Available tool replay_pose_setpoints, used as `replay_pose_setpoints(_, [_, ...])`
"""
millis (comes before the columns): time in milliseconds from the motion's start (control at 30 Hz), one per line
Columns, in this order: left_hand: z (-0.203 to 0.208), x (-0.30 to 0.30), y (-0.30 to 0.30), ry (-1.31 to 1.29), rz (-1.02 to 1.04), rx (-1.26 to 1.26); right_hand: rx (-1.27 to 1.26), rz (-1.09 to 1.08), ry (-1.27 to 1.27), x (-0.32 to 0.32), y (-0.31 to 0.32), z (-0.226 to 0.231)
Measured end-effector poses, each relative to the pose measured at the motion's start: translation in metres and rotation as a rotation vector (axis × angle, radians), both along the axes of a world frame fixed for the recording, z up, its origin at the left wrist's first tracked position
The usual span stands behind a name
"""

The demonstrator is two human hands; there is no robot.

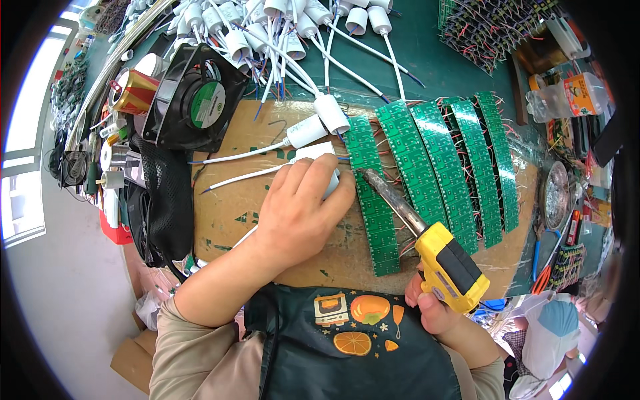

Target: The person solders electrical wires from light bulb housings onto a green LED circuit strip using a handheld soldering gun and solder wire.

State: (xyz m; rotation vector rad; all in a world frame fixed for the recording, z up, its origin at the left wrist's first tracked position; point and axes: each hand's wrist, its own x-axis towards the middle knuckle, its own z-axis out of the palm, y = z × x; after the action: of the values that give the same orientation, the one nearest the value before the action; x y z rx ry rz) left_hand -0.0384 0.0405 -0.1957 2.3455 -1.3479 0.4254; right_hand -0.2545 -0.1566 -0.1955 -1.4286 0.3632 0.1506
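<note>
My left hand [297, 207] is closed round a white lamp socket [315, 151], partly hidden by my fingers, and keeps it against the left edge of the nearest green circuit board strip [375, 230]. My right hand [432, 301] grips a yellow and black soldering gun [448, 263]. Its metal tip points up and left, at the upper part of that same strip; whether it touches cannot be told. Just beyond my left fingers lie two more white sockets with cables, one lying flat [307, 131] and one tilted [331, 113] by the strip's top end.
More green board strips [437, 177] stretch rightward with thin wires between them, on a brown board [233, 180]. A heap of white sockets [267, 33] covers the far side. At left stand a black fan [195, 99] and a can [133, 92]; pliers [537, 250] lie right.
</note>
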Motion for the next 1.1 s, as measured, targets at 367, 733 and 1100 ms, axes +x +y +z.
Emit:
replay_pose_setpoints(367, [-0.002,0.001,-0.001,-0.01,-0.003,-0.025,0.044,0.017,-0.03,0.006,0.001,0.003])
replay_pose_setpoints(733, [-0.003,0.0,0.001,-0.001,-0.003,-0.028,0.04,0.077,0.03,-0.002,-0.003,-0.003])
replay_pose_setpoints(1100, [-0.001,0.0,0.001,0.023,-0.008,-0.013,0.16,-0.001,0.02,-0.004,0.0,0.004])
